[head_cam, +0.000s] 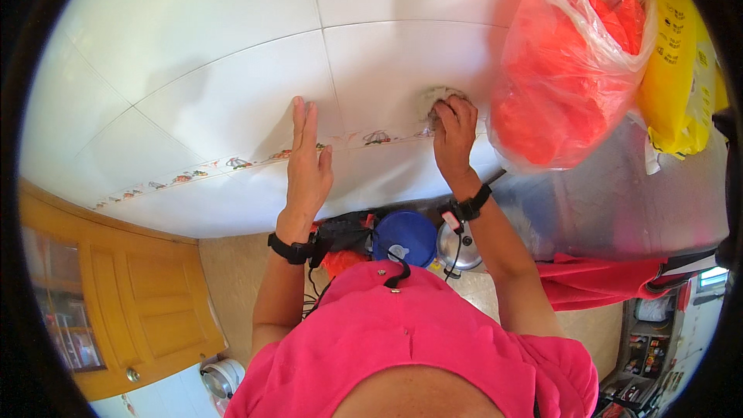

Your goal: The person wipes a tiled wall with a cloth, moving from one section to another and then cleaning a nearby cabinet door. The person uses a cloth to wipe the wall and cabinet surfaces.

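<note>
White wall tiles (249,87) with a printed decorative border (377,137) rise before me. My right hand (455,133) presses a pale, crumpled cloth (434,98) against the tiles, just above the border strip; the fingers hide part of it. To its left, my left hand (309,168) is held up flat with nothing in it, the thumb a little apart. Its fingertips overlap the tiles in the view, and I cannot tell whether they touch. A black band circles each wrist.
A red plastic bag in a clear one (557,87) hangs right of my right hand, beside a yellow bag (676,69) bearing writing. Below are a blue lid (405,238), a metal pot lid (458,247) and a grey metallic surface (627,203). A wooden door (145,302) stands at left.
</note>
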Demonstrator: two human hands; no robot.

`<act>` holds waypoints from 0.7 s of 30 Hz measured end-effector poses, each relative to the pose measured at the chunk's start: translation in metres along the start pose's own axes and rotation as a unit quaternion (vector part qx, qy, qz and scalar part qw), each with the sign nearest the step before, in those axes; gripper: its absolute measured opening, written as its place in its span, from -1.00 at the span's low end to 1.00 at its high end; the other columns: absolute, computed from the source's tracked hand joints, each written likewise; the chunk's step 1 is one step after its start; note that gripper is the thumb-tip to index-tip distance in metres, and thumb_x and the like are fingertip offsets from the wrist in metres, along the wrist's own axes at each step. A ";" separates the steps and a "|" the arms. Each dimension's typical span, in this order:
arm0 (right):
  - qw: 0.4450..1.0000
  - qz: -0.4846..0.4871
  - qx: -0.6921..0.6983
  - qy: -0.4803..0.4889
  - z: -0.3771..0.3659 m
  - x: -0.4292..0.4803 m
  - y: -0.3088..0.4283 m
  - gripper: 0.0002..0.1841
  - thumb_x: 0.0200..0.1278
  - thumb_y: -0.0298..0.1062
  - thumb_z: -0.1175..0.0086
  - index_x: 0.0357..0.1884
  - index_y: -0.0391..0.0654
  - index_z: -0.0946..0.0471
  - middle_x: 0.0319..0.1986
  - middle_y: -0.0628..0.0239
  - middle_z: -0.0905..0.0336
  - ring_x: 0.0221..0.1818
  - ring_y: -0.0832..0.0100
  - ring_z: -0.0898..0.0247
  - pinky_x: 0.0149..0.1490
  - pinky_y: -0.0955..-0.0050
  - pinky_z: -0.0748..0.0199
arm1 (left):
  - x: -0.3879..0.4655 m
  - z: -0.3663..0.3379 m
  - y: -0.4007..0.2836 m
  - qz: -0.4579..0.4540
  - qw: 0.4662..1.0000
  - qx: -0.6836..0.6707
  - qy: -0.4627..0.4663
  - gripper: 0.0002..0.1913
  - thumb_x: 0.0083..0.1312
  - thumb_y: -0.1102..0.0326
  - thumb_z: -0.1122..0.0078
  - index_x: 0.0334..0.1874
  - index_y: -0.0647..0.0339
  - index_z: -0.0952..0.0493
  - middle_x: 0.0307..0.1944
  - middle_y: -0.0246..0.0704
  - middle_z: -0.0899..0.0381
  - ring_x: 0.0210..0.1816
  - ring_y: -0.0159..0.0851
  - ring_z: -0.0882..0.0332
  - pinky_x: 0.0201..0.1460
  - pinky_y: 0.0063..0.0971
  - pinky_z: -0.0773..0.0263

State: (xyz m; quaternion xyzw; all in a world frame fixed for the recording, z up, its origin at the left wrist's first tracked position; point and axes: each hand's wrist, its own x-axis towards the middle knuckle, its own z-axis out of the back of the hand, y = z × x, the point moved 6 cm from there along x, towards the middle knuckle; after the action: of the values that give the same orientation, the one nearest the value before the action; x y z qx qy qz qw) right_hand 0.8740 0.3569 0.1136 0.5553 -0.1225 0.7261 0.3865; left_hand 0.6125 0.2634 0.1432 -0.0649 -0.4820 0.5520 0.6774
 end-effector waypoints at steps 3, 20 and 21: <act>0.999 0.009 -0.016 0.036 -0.017 -0.007 0.006 -0.73 0.02 -0.67 -0.20 -0.21 -0.16 -0.65 -0.12 0.23 -0.54 0.03 0.03 -0.42 0.14 0.13 -0.47 | 0.002 0.003 0.001 -0.006 1.000 0.008 0.003 -0.14 0.28 0.78 -0.06 0.66 0.20 -0.08 0.72 -0.08 0.17 0.69 0.05 0.10 0.63 -0.21 -0.11; 0.996 -0.033 0.058 0.066 -0.049 -0.042 0.043 -0.67 -0.04 -0.74 -0.25 -0.19 -0.18 -0.67 -0.12 0.19 -0.57 0.01 0.04 -0.44 0.12 0.13 -0.46 | -0.002 0.010 0.016 0.017 0.997 0.048 0.051 -0.20 0.35 0.71 0.02 0.67 0.09 -0.11 0.74 -0.20 0.15 0.67 0.02 -0.02 0.58 0.27 -0.02; 0.997 -0.035 0.065 0.027 -0.040 -0.035 0.044 -0.67 -0.04 -0.74 -0.25 -0.18 -0.19 -0.67 -0.12 0.18 -0.56 0.01 0.04 -0.44 0.12 0.13 -0.46 | -0.002 0.010 0.018 0.025 0.996 0.052 0.062 -0.20 0.35 0.71 0.02 0.67 0.09 -0.11 0.74 -0.19 0.15 0.67 0.01 -0.01 0.58 0.28 0.00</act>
State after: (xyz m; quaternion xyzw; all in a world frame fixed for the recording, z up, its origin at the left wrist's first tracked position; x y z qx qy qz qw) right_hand 0.8175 0.3366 0.0789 0.5635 -0.0456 0.7332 0.3779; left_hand 0.5937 0.2647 0.1365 -0.0756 -0.4082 0.5877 0.6944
